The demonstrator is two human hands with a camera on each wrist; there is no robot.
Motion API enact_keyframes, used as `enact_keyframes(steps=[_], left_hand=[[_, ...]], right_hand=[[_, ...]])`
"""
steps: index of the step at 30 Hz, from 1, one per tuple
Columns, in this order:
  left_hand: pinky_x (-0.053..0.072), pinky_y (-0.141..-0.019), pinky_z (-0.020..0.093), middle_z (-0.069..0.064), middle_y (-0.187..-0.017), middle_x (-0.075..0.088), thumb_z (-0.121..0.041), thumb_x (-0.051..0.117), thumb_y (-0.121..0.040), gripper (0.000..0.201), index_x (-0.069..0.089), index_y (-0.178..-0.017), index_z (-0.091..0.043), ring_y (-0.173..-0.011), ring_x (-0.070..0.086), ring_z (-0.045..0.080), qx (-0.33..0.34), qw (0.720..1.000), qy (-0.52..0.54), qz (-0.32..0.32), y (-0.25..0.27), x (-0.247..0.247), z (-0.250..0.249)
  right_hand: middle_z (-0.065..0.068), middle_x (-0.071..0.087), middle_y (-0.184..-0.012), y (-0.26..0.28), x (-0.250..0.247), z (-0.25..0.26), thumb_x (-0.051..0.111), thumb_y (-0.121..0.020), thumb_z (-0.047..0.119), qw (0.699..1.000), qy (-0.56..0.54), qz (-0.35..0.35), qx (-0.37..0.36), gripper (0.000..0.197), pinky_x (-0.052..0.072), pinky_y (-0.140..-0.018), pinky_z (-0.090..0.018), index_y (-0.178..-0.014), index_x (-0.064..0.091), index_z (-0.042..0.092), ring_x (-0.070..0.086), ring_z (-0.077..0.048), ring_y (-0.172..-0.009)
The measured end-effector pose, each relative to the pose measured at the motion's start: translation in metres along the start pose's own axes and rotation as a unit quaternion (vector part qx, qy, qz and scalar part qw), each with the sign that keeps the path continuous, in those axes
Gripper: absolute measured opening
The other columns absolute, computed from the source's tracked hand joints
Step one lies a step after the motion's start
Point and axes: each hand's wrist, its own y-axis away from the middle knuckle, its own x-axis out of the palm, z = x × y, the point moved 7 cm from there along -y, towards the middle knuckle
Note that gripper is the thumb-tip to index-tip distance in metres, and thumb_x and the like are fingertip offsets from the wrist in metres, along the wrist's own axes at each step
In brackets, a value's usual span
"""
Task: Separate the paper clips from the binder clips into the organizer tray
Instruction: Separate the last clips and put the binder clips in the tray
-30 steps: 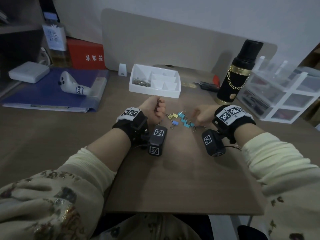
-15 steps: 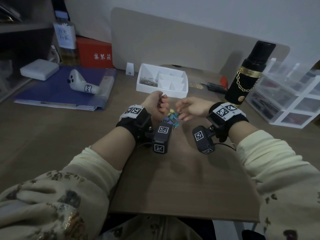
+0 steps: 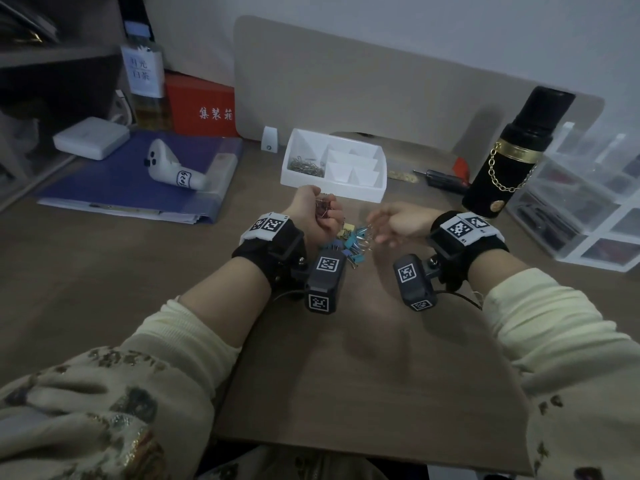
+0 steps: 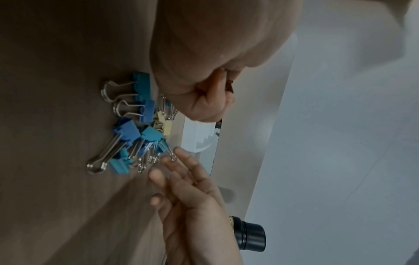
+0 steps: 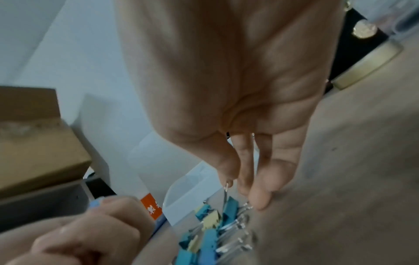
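A white organizer tray (image 3: 332, 189) stands at the back of the desk, with a heap of paper clips (image 3: 306, 167) in its left compartment. Several blue, teal and yellow binder clips (image 3: 353, 242) (image 4: 133, 129) (image 5: 211, 233) lie bunched on the desk between my hands. My left hand (image 3: 320, 216) (image 4: 199, 71) is curled into a fist just in front of the tray and grips a few paper clips (image 3: 324, 205). My right hand (image 3: 384, 225) (image 4: 188, 188) has straight, spread fingers (image 5: 260, 195), whose tips touch the wire handles at the pile's right edge.
A black flask with a gold chain (image 3: 512, 150) stands at the right. Clear drawers (image 3: 595, 209) sit beyond it. A black tool (image 3: 443, 178) lies right of the tray. A blue folder (image 3: 114, 181) with a white controller (image 3: 173, 171) lies at the left, before a red box (image 3: 204, 105).
My right hand has moved left and opened its fingers, and the binder clips that lay scattered are now bunched beside my left fist. The left hand has stayed curled.
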Motion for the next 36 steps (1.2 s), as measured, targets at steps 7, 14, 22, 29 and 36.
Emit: enact_keyframes(steps=[7,14,22,29,36], left_hand=[[0.016,-0.026,0.011,0.0,-0.062,0.039,-0.036,0.028,-0.097,0.042,0.04,-0.065,-0.011,-0.028,0.035,0.011,0.016,0.999,0.031,-0.025,-0.011,0.003,-0.018],[0.015,-0.027,0.01,-0.001,-0.046,0.043,-0.022,0.027,-0.095,0.035,0.041,-0.064,-0.013,-0.027,0.03,0.008,0.036,0.996,-0.067,-0.043,-0.033,0.024,-0.052],[0.015,-0.027,0.009,-0.004,-0.053,0.031,-0.044,0.026,-0.101,0.043,0.037,-0.072,-0.014,-0.026,0.025,0.006,0.115,0.984,-0.114,-0.081,-0.081,0.043,-0.099],[0.02,-0.032,0.01,-0.002,-0.057,0.029,-0.057,0.022,-0.097,0.052,0.037,-0.073,-0.014,-0.032,0.027,0.008,0.206,0.959,-0.163,-0.103,-0.115,0.06,-0.126],[0.025,-0.043,0.02,0.001,-0.058,0.033,-0.025,0.026,-0.097,0.029,0.038,-0.073,-0.015,-0.046,0.03,0.015,0.273,0.907,-0.293,-0.128,-0.135,0.054,-0.133]], right_hand=[[0.004,0.06,-0.098,-0.01,-0.029,0.024,0.039,-0.09,-0.006,0.993,0.024,-0.059,-0.095,0.037,0.032,-0.053,-0.023,-0.117,0.055,0.013,0.056,-0.005,-0.07],[0.003,0.062,-0.095,-0.027,-0.053,0.054,0.046,-0.097,0.012,0.98,-0.014,-0.104,-0.167,0.022,0.036,-0.046,-0.013,-0.114,0.06,0.008,0.056,-0.004,-0.067],[-0.005,0.061,-0.095,-0.071,-0.076,0.064,0.044,-0.098,0.012,0.97,-0.042,-0.148,-0.187,0.026,0.044,-0.064,-0.019,-0.111,0.061,-0.001,0.054,-0.009,-0.07],[0.002,0.065,-0.083,-0.111,-0.061,0.068,0.052,-0.094,0.021,0.971,0.009,-0.106,-0.213,0.015,0.054,-0.08,-0.033,-0.095,0.065,0.012,0.06,-0.014,-0.076],[-0.013,0.069,-0.106,-0.132,-0.046,0.06,0.064,-0.088,0.024,0.974,0.003,-0.064,-0.217,0.026,0.052,-0.089,-0.037,-0.109,0.062,0.008,0.064,-0.019,-0.091]])
